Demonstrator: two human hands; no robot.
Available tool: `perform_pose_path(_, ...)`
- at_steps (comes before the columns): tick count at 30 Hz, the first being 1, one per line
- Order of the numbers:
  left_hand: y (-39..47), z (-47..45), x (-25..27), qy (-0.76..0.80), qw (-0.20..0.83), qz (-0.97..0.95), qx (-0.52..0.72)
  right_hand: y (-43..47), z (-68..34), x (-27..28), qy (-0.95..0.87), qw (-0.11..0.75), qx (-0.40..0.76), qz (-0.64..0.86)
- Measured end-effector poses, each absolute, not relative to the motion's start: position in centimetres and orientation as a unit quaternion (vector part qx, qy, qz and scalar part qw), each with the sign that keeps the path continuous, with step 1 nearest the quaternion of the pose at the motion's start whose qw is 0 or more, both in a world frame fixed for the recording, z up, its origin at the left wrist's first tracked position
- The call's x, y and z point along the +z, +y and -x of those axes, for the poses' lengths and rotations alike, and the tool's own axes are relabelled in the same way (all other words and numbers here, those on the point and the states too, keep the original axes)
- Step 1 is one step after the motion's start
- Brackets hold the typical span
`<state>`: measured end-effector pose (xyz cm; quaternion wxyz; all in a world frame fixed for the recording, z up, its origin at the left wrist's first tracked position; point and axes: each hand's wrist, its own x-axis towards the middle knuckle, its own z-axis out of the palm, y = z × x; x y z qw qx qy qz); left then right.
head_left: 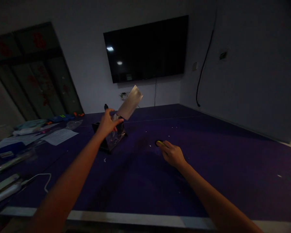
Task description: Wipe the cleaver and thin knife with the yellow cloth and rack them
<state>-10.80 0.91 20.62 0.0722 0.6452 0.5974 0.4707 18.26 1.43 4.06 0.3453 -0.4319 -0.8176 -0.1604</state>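
Note:
My left hand (107, 124) is at the upper part of a dark, glossy, stand-like object (114, 138), its thumb and fingers curled around the top. Just above those fingers, a pale, shiny rectangular sheet (130, 103) slants up to the right; whether the fingers touch it is unclear. On the purple tabletop (140, 181), my right hand (172, 154) is closed on a small yellow-and-black tool (158, 142). A dark rounded end of that tool shows past the fingertips; the rest is covered by the hand.
Paper sheets (59, 136), a blue container (11, 150) and a white cable (42, 174) lie at the left. Small white scraps (105, 160) dot the table. A television (147, 48) hangs on the wall behind, and a black cord (205, 64) runs down at the right.

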Motion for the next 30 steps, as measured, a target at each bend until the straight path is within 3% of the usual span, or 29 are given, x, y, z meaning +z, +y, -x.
perform_pose_path(5, 1.6, 15.1, 32.5, 0.666, -0.185, -0.689, 0.217, 1.0, -17.7, 4.4, -0.825, 0.326, -0.160, 0.432)
perform_pose_path(7, 1.8, 16.0, 36.0, 0.692, -0.210, -0.681, 0.115, 1.0, -17.6, 4.5, -0.828, 0.327, -0.162, 0.426)
perform_pose_path(10, 2.1, 17.4, 39.1, 0.735, -0.167, -0.657, 0.023, 1.0, -17.5, 4.5, -0.831, 0.333, -0.170, 0.412)
perform_pose_path(30, 3.9, 19.3, 36.5, 0.773, -0.067, -0.631, -0.019, 0.7, -17.5, 4.6, -0.841, 0.318, -0.171, 0.402)
